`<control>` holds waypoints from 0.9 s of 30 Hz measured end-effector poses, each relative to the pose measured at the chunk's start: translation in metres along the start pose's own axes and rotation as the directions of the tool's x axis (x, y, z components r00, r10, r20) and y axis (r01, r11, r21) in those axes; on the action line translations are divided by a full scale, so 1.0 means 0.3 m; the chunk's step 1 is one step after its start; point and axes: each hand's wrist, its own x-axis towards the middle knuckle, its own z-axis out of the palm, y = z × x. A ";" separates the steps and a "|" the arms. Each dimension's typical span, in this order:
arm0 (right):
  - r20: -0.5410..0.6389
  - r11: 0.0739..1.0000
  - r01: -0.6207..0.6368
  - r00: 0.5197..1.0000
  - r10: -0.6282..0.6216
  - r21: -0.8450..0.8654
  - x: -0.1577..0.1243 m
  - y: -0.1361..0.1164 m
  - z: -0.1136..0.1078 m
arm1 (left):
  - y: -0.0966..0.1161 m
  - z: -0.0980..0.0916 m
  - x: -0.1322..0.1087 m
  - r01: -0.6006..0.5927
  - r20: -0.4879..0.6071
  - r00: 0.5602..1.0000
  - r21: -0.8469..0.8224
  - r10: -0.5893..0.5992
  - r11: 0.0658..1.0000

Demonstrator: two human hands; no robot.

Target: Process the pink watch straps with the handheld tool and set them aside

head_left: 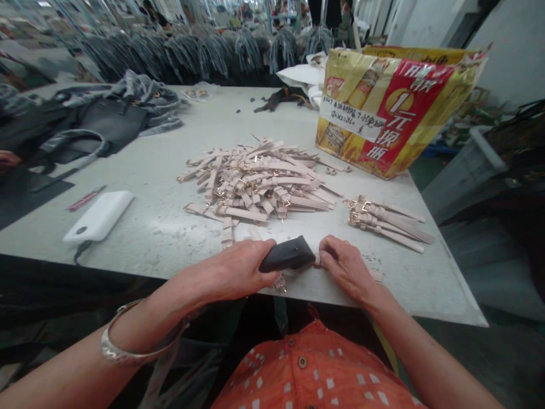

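My left hand (244,268) is closed around a black tool (289,254) whose wide end points right, toward my other hand. Between the thumb and fingers of my right hand (346,267) is a small piece of pale strap (317,259), mostly hidden, touching or nearly touching the tool's end. Below the tool, a bit of strap with a metal buckle (280,283) shows near the table's front edge. Beyond my hands lies a large pile of pale pink straps (259,182) with gold buckles. A smaller bundle of similar straps (389,221) rests to the right.
A yellow and red carton (383,113) stands at the table's back right. On the left of the table (157,165) are a white power bank (100,216) with a cable, a pink tool (87,197) and dark bags (114,116). Someone's hand (8,161) shows at the left edge.
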 end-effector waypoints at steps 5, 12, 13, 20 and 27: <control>0.017 0.998 0.054 0.998 -0.055 0.043 -0.016 0.006 -0.017 | -0.005 0.003 -0.017 -0.003 -0.017 1.000 -0.016 0.003 1.000; 0.035 0.995 0.051 0.998 -0.054 0.090 -0.027 0.025 -0.019 | 0.011 0.000 -0.036 -0.013 0.013 1.000 0.005 0.012 1.000; 0.039 0.994 0.047 0.998 -0.051 0.097 -0.027 0.027 -0.020 | 0.011 -0.001 -0.031 -0.011 0.010 1.000 0.015 0.011 1.000; 0.054 0.990 0.045 0.997 -0.053 0.134 -0.031 0.032 -0.026 | -0.006 -0.002 -0.006 -0.018 0.022 1.000 0.003 0.018 1.000; 0.049 0.992 0.106 0.993 -0.103 -0.065 -0.046 0.031 -0.039 | -0.009 0.003 -0.007 0.004 0.012 1.000 -0.011 -0.004 1.000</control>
